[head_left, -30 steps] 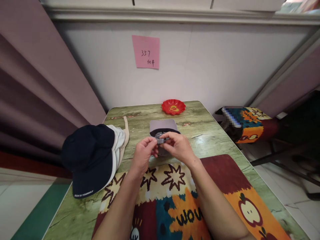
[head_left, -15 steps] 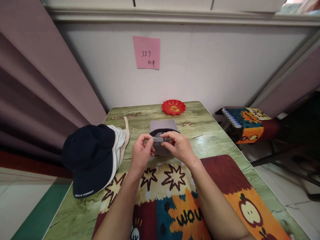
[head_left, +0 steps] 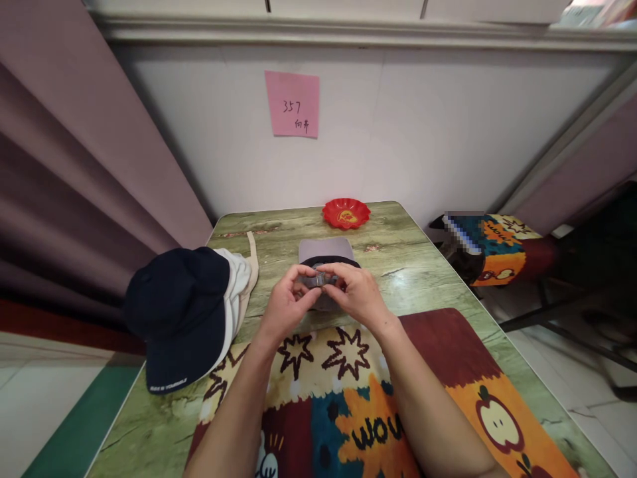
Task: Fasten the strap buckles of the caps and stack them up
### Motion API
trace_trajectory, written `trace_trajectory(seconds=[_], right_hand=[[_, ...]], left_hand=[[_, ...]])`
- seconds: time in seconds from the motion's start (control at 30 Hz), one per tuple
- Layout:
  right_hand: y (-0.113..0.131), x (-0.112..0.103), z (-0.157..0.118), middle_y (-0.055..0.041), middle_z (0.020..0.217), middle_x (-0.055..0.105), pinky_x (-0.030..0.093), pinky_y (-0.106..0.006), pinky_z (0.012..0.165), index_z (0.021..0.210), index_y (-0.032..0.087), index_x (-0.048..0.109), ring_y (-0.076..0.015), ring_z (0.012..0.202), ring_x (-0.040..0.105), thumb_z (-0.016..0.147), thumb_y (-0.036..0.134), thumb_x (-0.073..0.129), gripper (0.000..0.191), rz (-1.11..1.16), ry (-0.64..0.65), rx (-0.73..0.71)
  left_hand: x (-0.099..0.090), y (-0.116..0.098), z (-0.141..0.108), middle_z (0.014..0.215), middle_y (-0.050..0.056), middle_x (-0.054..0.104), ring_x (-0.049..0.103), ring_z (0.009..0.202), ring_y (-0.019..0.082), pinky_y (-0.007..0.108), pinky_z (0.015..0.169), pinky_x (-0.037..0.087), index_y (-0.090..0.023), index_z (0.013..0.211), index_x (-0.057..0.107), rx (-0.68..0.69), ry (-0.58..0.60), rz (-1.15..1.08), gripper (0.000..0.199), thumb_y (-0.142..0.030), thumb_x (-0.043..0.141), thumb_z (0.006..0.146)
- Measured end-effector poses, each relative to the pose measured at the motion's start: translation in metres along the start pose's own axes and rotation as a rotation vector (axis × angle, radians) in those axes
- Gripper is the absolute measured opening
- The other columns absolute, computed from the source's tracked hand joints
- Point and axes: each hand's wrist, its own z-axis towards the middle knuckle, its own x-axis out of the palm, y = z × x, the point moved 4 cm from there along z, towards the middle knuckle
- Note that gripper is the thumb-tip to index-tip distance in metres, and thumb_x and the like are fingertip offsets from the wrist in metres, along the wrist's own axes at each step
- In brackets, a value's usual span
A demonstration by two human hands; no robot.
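Observation:
A grey cap (head_left: 326, 249) lies on the table with its brim pointing to the wall. Its back strap, which has a small metal buckle (head_left: 320, 279), is between my two hands. My left hand (head_left: 291, 297) pinches the strap at the left of the buckle, thumb and forefinger close to it. On the other side my right hand (head_left: 354, 290) grips the strap right by the buckle. The fingers of both hands hide much of the strap and the cap's crown.
Stacked caps, a navy one (head_left: 182, 305) on top of white and beige ones, stand at the table's left edge. A red scalloped dish (head_left: 346, 214) sits near the wall. A colourful mat (head_left: 448, 345) covers the table's front.
My left hand has shifted right along the strap, its fingers now close to the buckle. My right hand has barely moved.

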Motion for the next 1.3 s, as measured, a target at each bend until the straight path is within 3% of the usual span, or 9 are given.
trace_trajectory(seconds=[0.17, 0.27, 0.33, 0.4, 0.53, 0.7, 0.8, 0.9, 1.3], right_hand=[[0.001, -0.002, 0.000, -0.0011, 0.098, 0.074, 0.044, -0.036, 0.090, 0.113, 0.029, 0.069, -0.0215, 0.095, 0.063, 0.081, 0.013, 0.064, 0.037, -0.103, -0.025, -0.029], [-0.005, -0.003, 0.001, -0.0018, 0.101, 0.074, 0.033, -0.043, 0.106, 0.116, 0.028, 0.067, -0.0216, 0.103, 0.063, 0.083, 0.015, 0.063, 0.036, -0.056, 0.002, -0.011], [-0.011, -0.001, 0.002, -0.0018, 0.103, 0.074, 0.028, -0.045, 0.109, 0.111, 0.027, 0.068, -0.0210, 0.103, 0.064, 0.088, 0.021, 0.061, 0.025, -0.009, 0.048, 0.028], [-0.014, 0.001, 0.002, -0.0011, 0.100, 0.075, 0.030, -0.044, 0.106, 0.099, 0.026, 0.070, -0.0201, 0.097, 0.065, 0.091, 0.027, 0.058, 0.014, 0.043, 0.080, 0.062], [-0.015, 0.003, 0.004, 0.0006, 0.081, 0.072, 0.040, -0.034, 0.089, 0.084, 0.023, 0.069, -0.0171, 0.080, 0.063, 0.091, 0.028, 0.057, 0.015, 0.168, 0.070, 0.102], [-0.014, 0.004, 0.005, 0.0013, 0.073, 0.068, 0.041, -0.028, 0.077, 0.079, 0.021, 0.065, -0.0153, 0.073, 0.059, 0.092, 0.027, 0.051, 0.020, 0.246, 0.060, 0.082], [-0.013, 0.004, 0.005, 0.0008, 0.074, 0.067, 0.041, -0.028, 0.076, 0.080, 0.021, 0.064, -0.0154, 0.073, 0.059, 0.093, 0.027, 0.050, 0.020, 0.264, 0.050, 0.065], [-0.011, 0.006, 0.005, 0.0010, 0.073, 0.066, 0.040, -0.028, 0.077, 0.080, 0.021, 0.064, -0.0150, 0.073, 0.059, 0.093, 0.027, 0.050, 0.020, 0.264, 0.044, 0.061], [-0.011, 0.006, 0.004, 0.0022, 0.074, 0.066, 0.040, -0.032, 0.084, 0.083, 0.022, 0.064, -0.0161, 0.076, 0.059, 0.090, 0.028, 0.053, 0.014, 0.250, 0.035, 0.120]], left_hand=[[-0.007, 0.001, 0.001, 0.090, 0.000, 0.065, 0.049, 0.058, 0.007, 0.021, 0.056, 0.041, -0.020, 0.101, 0.066, 0.135, -0.090, 0.221, 0.024, -0.026, 0.071, 0.079], [-0.008, 0.003, 0.002, 0.087, 0.000, 0.065, 0.049, 0.058, 0.008, 0.022, 0.056, 0.041, -0.019, 0.095, 0.067, 0.182, -0.111, 0.239, 0.018, -0.026, 0.070, 0.080], [-0.007, 0.003, 0.002, 0.085, 0.000, 0.064, 0.049, 0.057, 0.008, 0.022, 0.055, 0.041, -0.019, 0.096, 0.068, 0.191, -0.107, 0.214, 0.018, -0.027, 0.070, 0.080], [-0.007, 0.002, 0.002, 0.081, -0.001, 0.063, 0.047, 0.055, 0.008, 0.022, 0.054, 0.040, -0.019, 0.097, 0.068, 0.187, -0.099, 0.189, 0.019, -0.028, 0.070, 0.080], [-0.006, -0.001, 0.002, 0.079, -0.001, 0.064, 0.048, 0.055, 0.009, 0.022, 0.053, 0.040, -0.019, 0.101, 0.067, 0.190, -0.092, 0.202, 0.022, -0.027, 0.070, 0.081], [-0.007, -0.011, -0.002, 0.096, 0.002, 0.068, 0.053, 0.061, 0.009, 0.022, 0.057, 0.043, -0.021, 0.101, 0.068, 0.348, -0.116, 0.369, 0.019, -0.024, 0.069, 0.083], [-0.007, -0.016, -0.005, 0.105, 0.004, 0.067, 0.055, 0.065, 0.010, 0.023, 0.058, 0.044, -0.022, 0.100, 0.068, 0.430, -0.128, 0.464, 0.016, -0.021, 0.067, 0.085], [-0.007, -0.018, -0.006, 0.101, 0.004, 0.067, 0.057, 0.069, 0.011, 0.023, 0.060, 0.045, -0.021, 0.099, 0.068, 0.466, -0.147, 0.508, 0.014, -0.020, 0.065, 0.086], [-0.008, -0.010, 0.000, 0.097, 0.004, 0.068, 0.059, 0.070, 0.012, 0.023, 0.057, 0.047, -0.020, 0.097, 0.070, 0.415, -0.117, 0.324, 0.014, -0.024, 0.070, 0.083]])
